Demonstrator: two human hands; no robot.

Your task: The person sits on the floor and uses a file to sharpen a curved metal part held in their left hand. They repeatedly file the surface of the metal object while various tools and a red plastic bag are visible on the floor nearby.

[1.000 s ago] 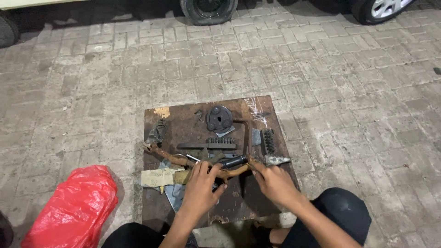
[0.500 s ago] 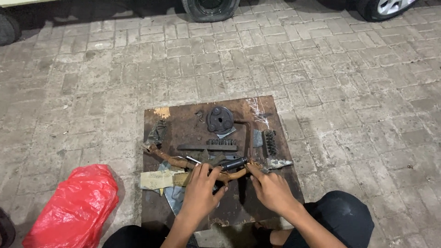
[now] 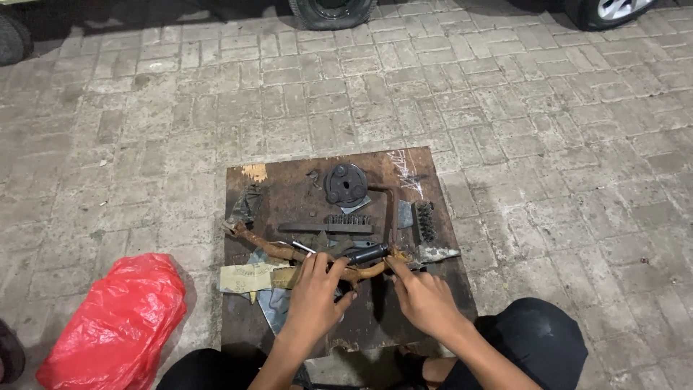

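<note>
Setting: outdoor paved yard or roadside used as an improvised repair spot, by night or in low light. Ground: grey brick paving (image 3: 505,108), worn and stained. Vehicles: tyre (image 3: 328,9) at top centre, wheel (image 3: 610,7) at top right, another tyre (image 3: 13,36) at top left, all parked close by. Work surface: rusty board (image 3: 289,188) laid flat on the paving, strewn with greasy metal parts, among them a round disc (image 3: 344,182) and a toothed bar (image 3: 328,227). Beside it: red bag (image 3: 115,318). Worker sits on the ground.
</note>
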